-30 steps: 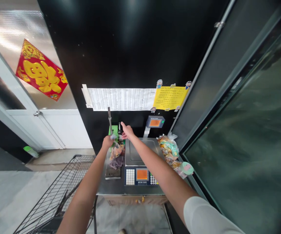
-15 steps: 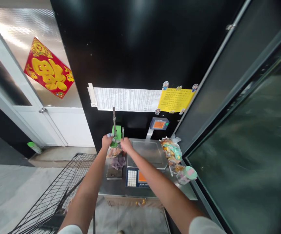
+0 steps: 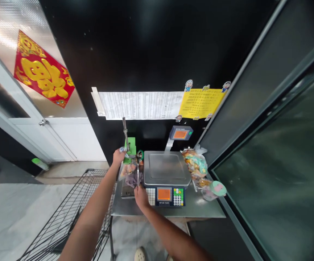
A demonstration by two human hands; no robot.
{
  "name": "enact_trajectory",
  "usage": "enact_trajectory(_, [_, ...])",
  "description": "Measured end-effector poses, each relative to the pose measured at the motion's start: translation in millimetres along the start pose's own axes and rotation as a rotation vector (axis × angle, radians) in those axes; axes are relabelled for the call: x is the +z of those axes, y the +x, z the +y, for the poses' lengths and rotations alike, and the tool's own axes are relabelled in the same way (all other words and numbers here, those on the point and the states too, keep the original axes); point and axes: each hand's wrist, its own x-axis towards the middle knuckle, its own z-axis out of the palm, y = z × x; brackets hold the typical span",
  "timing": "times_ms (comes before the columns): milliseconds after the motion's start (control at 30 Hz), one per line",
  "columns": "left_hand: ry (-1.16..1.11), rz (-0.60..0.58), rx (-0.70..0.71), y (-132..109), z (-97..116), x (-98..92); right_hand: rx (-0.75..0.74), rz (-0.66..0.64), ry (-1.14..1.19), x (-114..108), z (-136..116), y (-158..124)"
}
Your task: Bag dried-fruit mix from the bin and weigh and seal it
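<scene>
At the left end of the metal table stands a green bag-sealing machine (image 3: 130, 146) with an upright metal rod. My left hand (image 3: 118, 158) is closed beside it on the bunched top of a clear plastic bag (image 3: 122, 149). Pinkish-orange contents (image 3: 129, 168) in clear plastic lie just below the machine; whether they belong to the held bag I cannot tell. My right hand (image 3: 141, 197) is wrapped round the lower end of the machine's metal lever (image 3: 138, 172), which points down toward me. A crumpled purple-grey cloth (image 3: 131, 179) lies behind the lever.
A weighing scale (image 3: 166, 168) with orange displays fills the table's middle. Bagged food (image 3: 195, 163) and a jar with a mint lid (image 3: 218, 189) stand right of it. A wire shopping cart (image 3: 72, 203) is at the left, near the table (image 3: 206, 208). Glass borders the right side.
My right hand has pulled the lever down toward me, from beside the machine to the scale's front left corner. My left hand stays at the machine. The view has shifted slightly.
</scene>
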Motion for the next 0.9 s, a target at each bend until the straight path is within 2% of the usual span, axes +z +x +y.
enact_trajectory(133, [-0.022,-0.015,0.017,-0.5,1.2,-1.2,-0.015,0.003,-0.037,-5.6,-1.0,-3.6])
enact_trajectory(233, [-0.055,-0.025,0.042,-5.3,5.6,-3.1,-0.035,0.031,-0.051,-26.9,-16.1,7.0])
enact_trajectory(300, [-0.08,-0.03,0.058,-8.3,7.9,-4.1,-0.065,0.095,0.002,-56.0,-42.2,28.0])
enact_trajectory(400, [-0.113,-0.041,0.062,-11.6,10.7,-3.5,-0.086,0.147,0.147,-114.2,-101.2,77.8])
enact_trajectory(467, [-0.135,-0.052,0.049,-13.9,13.2,-1.3,0.066,0.038,0.295,-151.1,-141.7,114.9])
enact_trajectory(500, [-0.146,-0.057,0.044,-15.2,14.5,0.3,0.096,0.01,0.315,-165.8,-158.9,131.9])
enact_trajectory(600, [-0.175,-0.07,0.045,-20.3,17.8,6.2,0.19,-0.094,0.341,-190.9,-191.4,168.6])
enact_trajectory(667, [-0.182,-0.075,0.061,-23.7,18.0,9.9,0.249,-0.161,0.352,-194.9,-197.6,178.2])
enact_trajectory(767, [-0.177,-0.071,0.098,-27.8,15.7,13.2,0.287,-0.216,0.402,-193.6,-193.0,174.1])
enact_trajectory(833, [-0.167,-0.069,0.138,-29.9,14.7,13.8,0.27,-0.213,0.461,-192.3,-185.4,164.2])
enact_trajectory(900, [-0.155,-0.076,0.194,-32.0,16.6,14.5,0.219,-0.146,0.529,-191.1,-174.8,151.3])
